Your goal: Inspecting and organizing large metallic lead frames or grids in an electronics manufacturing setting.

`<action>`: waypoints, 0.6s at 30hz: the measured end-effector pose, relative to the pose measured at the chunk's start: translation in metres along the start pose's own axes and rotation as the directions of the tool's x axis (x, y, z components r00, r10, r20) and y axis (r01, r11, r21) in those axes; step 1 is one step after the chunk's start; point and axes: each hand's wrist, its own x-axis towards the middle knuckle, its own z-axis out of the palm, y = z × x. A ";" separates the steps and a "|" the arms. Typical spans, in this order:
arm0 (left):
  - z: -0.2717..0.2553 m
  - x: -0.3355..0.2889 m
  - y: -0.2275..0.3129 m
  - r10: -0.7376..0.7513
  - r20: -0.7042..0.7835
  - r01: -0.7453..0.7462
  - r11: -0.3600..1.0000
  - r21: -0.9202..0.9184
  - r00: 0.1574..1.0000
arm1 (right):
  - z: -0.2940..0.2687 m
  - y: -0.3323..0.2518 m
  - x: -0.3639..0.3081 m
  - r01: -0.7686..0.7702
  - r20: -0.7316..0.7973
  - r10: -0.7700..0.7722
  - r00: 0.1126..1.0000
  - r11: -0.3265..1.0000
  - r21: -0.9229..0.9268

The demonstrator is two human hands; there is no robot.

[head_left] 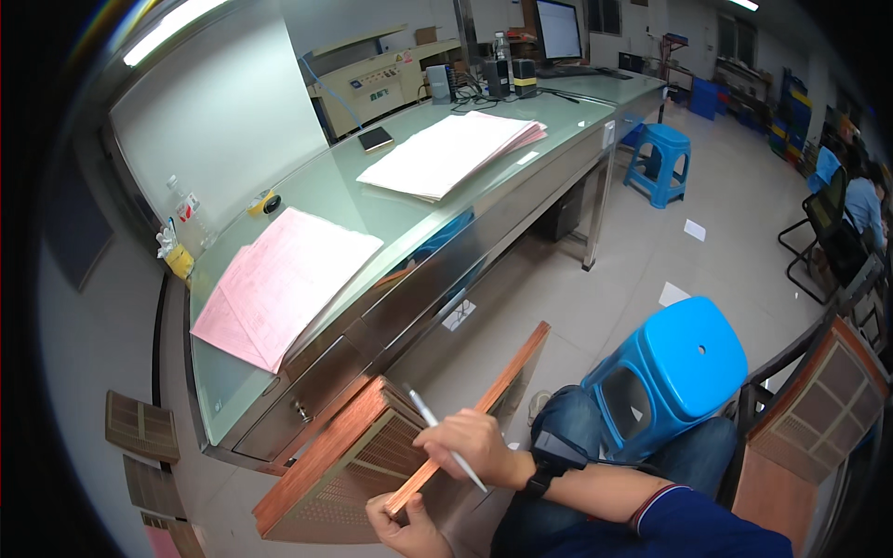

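Observation:
A thin panel with a reddish-brown edge (510, 376) stands almost edge-on in front of me. My left hand (409, 528) pinches its near end between thumb and fingers. Closed around a slim white pen-like stick (423, 406), my right hand (470, 445) rests at the panel's upper edge; the stick pokes out on both sides of the fist. Just left of the hands leans a stack of similar panels (321, 465), with reddish edges and a finely dotted, gridded face. The held panel's face is mostly hidden.
A glass-topped desk (377, 219) carries pink sheets (288, 279), a white paper stack (446, 153) and a monitor (558, 33). A blue stool (684, 358) stands by my knees, another blue stool (660, 163) farther off. More gridded panels (828, 400) lean at right. A person (865, 209) sits far right.

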 end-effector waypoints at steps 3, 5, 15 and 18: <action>0.008 0.004 0.032 -0.127 0.184 0.122 0.992 0.039 0.975 | -0.006 0.021 0.000 -0.039 -0.115 0.027 0.993 0.994 -0.101; 0.002 0.015 0.033 0.043 0.463 -0.047 0.999 -0.002 0.885 | -0.012 0.032 0.000 0.005 -0.182 -0.021 0.983 0.996 -0.090; -0.107 0.006 -0.281 -0.859 0.464 0.626 0.486 0.610 0.215 | -0.048 0.072 -0.010 -0.062 -0.250 0.072 0.966 0.997 0.046; -0.129 -0.026 -0.360 -0.898 0.405 0.478 0.436 0.763 0.172 | -0.055 0.077 -0.009 -0.092 -0.241 0.104 0.965 0.994 0.061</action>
